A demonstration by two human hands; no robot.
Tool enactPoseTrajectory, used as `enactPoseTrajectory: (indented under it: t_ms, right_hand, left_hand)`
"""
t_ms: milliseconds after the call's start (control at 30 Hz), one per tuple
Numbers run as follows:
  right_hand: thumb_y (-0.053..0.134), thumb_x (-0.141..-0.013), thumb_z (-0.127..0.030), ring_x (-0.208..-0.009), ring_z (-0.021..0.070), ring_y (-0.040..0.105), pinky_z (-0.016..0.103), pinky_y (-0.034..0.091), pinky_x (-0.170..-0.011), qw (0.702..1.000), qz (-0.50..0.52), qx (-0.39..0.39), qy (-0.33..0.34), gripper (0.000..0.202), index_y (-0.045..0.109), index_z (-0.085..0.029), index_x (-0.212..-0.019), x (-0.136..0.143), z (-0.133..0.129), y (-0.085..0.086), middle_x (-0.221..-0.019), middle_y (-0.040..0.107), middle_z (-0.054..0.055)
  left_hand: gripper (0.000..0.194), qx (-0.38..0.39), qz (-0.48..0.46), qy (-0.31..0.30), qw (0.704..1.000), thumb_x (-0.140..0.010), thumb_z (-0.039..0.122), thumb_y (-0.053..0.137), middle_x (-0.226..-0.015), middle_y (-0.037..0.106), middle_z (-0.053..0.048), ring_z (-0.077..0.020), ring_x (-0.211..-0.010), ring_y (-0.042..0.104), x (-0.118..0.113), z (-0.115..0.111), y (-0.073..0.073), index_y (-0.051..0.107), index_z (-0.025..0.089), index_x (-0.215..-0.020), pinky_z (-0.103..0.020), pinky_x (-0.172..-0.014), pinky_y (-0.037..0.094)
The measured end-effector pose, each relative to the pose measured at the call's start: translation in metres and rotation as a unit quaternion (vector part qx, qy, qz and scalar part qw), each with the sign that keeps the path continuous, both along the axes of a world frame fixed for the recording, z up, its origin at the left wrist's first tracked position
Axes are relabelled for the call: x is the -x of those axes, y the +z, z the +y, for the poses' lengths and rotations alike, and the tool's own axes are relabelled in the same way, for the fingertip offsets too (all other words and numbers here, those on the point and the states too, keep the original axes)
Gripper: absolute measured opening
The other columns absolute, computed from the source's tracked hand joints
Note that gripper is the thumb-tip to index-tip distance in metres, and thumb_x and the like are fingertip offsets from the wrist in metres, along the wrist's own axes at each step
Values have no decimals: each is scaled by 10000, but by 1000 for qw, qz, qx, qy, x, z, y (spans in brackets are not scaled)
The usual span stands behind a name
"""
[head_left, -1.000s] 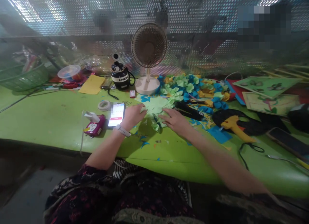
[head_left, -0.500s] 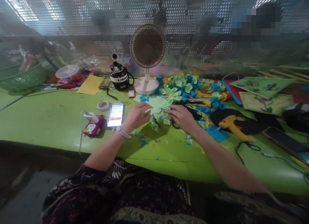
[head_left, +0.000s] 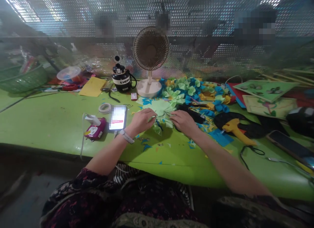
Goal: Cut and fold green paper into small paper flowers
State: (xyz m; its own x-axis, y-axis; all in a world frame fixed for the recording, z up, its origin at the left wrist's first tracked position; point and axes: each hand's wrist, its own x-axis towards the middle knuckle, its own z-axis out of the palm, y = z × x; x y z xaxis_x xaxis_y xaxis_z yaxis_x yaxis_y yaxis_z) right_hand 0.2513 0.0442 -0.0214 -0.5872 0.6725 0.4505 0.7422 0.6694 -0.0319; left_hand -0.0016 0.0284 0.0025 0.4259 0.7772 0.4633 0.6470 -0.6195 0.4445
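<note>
Pale green paper [head_left: 160, 106] lies in the middle of the table, between my two hands. My left hand [head_left: 143, 121] is at its left edge with fingers bent together; what they pinch is too small to make out. At the right edge, my right hand [head_left: 183, 121] has thumb and fingers closed in the same way, and its tips hide whatever is between them. A heap of green, blue and yellow paper flowers [head_left: 188, 88] rises just behind. Blue scraps [head_left: 147, 146] are scattered in front of the hands.
A fan [head_left: 149, 87] and a black bottle [head_left: 121, 80] stand at the back. Left are a lit phone [head_left: 118, 118], tape roll [head_left: 104, 108] and purple device [head_left: 95, 131]. A yellow glue gun [head_left: 236, 129] and dark phone [head_left: 287, 144] lie right.
Both hands have shifted only slightly around the green paper. The small pale square of paper near my right hand is no longer seen separately.
</note>
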Motion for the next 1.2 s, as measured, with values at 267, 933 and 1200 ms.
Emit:
enactPoseTrajectory:
  t_ms: [267,933,1200]
  right_hand:
    - [512,-946,-256,-954,252,668,425,512,-899,995,84,-53,8,255,751,-177,-984,-2,-2,8,-1043,738,121]
    - [624,-824,-294,-1222,324,554,534,440,-1021,997,23,36,66,129,699,-190,-838,-2,-6,4,-1245,642,149]
    - [601,-837,-213,-1234,322,547,549,435,-1034,998,25,57,33,96,676,-178,-789,0,4,-19,-1234,647,165]
  left_hand:
    - [207,-70,50,-15,996,-903,227,501,-976,714,-77,-180,-875,667,-2,2,-4,694,181,-960,-280,-705,510]
    - [200,-49,77,-24,996,-906,237,507,-945,714,-69,-172,-832,663,-2,2,-9,697,186,-943,-258,-667,498]
    - [199,-42,78,-27,996,-888,223,518,-985,724,-61,-171,-825,670,-3,1,-10,706,190,-947,-263,-654,499]
